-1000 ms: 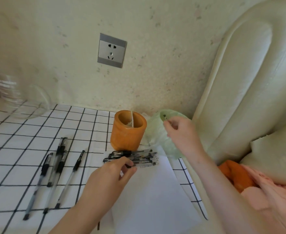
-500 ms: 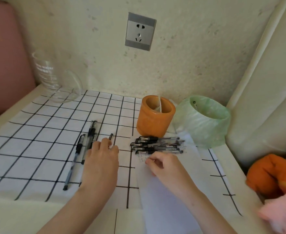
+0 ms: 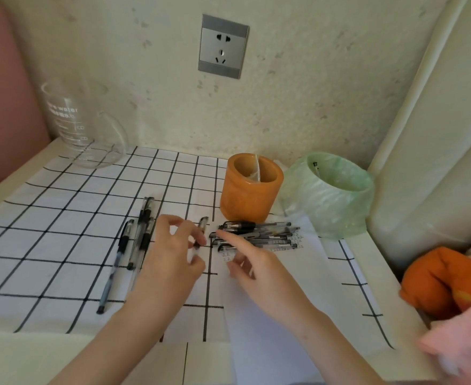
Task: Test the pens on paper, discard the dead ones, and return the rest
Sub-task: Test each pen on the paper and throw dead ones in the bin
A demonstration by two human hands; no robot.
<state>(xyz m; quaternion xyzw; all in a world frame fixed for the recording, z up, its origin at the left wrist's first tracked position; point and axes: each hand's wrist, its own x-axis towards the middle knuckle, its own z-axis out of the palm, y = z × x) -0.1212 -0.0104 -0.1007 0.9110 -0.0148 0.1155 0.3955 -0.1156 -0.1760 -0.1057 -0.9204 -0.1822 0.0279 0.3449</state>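
glass jug (image 3: 81,126) printed "water" in white, smaller print beneath unreadable

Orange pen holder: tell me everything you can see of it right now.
The orange pen holder is a squat, round, glossy cup, seemingly plastic or resin, with a thick rim and a pale divider splitting its inside in two. It stands upright on the checked cloth near the wall, left of the green-lined bin. No pens show inside. The pile of pens lies just in front; neither hand touches it.
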